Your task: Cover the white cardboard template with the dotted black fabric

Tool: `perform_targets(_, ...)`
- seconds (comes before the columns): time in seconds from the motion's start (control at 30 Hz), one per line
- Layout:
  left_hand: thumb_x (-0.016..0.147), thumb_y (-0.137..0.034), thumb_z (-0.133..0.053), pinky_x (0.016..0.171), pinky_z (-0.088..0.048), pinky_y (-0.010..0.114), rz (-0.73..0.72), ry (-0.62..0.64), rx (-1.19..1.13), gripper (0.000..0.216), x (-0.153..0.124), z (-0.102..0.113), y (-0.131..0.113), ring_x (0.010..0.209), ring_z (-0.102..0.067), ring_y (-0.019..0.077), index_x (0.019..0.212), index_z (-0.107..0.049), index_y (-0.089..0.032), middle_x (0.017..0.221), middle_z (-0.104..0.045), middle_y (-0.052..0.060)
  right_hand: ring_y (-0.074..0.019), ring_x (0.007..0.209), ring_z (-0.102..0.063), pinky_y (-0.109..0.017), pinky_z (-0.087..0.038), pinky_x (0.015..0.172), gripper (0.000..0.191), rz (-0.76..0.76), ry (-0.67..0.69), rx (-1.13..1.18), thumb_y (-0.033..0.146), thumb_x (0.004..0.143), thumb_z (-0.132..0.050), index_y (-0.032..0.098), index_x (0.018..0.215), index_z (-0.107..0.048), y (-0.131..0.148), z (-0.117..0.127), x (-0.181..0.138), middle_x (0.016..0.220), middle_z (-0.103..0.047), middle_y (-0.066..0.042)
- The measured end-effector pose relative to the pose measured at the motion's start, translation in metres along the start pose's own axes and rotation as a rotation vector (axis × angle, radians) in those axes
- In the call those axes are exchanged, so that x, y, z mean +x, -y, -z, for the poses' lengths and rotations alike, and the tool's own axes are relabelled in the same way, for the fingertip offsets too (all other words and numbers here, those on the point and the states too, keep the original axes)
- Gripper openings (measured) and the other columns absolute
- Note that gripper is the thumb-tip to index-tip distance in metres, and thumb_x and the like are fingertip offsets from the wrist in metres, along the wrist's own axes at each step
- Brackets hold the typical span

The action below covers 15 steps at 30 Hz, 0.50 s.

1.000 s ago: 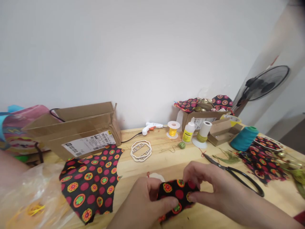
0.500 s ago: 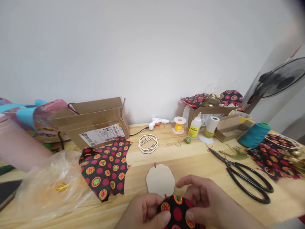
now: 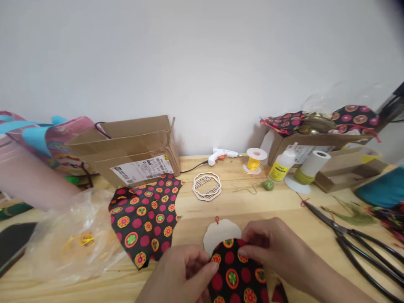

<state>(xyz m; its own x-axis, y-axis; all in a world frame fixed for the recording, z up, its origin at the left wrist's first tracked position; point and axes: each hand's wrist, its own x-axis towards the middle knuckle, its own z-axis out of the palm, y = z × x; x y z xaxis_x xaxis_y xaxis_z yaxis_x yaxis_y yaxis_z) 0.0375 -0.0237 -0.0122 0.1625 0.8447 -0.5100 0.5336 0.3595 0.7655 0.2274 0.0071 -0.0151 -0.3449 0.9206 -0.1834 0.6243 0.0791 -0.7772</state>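
Note:
A piece of black fabric with red dots and flower rounds is pinched between my two hands near the front of the table. My left hand grips its left edge with thumb and fingers. At its upper right edge, my right hand pinches the cloth. Just behind it lies a pale scalloped disc with a small red loop at its top; the fabric hides its lower part. A larger piece of the same patterned fabric lies flat to the left of my hands.
A scalloped lattice frame lies behind the disc. Along the wall are a cardboard box, a glue gun, a yellow thread spool and a glue bottle. Black-handled scissors lie right; a plastic bag lies left.
My hands have raised and spread the fabric piece, so more of it shows and it covers the disc's lower part. The view has shifted, cutting off the fan and part of the scissors.

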Motion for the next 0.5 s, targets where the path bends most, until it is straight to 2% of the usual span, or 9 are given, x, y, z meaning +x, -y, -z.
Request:
perform_targets(0.13, 0.069, -0.053, -0.044, 0.034, -0.029, 0.019, 0.047, -0.016, 0.014, 0.036, 0.012, 0.011, -0.009, 0.033, -0.041, 0.0082, 0.058, -0.049, -0.019, 0.045, -0.051, -0.004, -0.0084, 0.047, -0.043, -0.019, -0.032, 0.042, 0.008, 0.079, 0.044, -0.094, 0.023, 0.07, -0.058, 0.019, 0.066, -0.064, 0.004, 0.009, 0.022, 0.052, -0.056, 0.004)
perform_targets(0.3, 0.071, -0.049, -0.044, 0.039, -0.03, 0.02, -0.06, -0.084, 0.174, 0.035, 0.017, 0.022, -0.015, 0.037, -0.043, 0.0094, 0.057, -0.053, -0.019, 0.045, -0.054, -0.004, -0.0081, 0.048, -0.042, -0.018, -0.031, 0.042, 0.004, 0.1, 0.022, -0.156, 0.021, 0.066, -0.063, 0.019, 0.067, -0.06, 0.004, 0.01, 0.036, 0.052, -0.053, 0.005)
perform_targets(0.5, 0.076, -0.044, -0.039, 0.044, -0.028, 0.021, -0.154, -0.167, 0.366, 0.034, 0.025, 0.023, -0.001, 0.045, -0.045, 0.0107, 0.056, -0.051, -0.019, 0.047, -0.051, -0.004, -0.0083, 0.047, -0.044, -0.02, -0.032, 0.044, 0.012, 0.088, -0.009, -0.135, 0.02, 0.066, -0.063, 0.019, 0.072, -0.053, -0.003, 0.003, 0.041, 0.054, -0.054, 0.006)
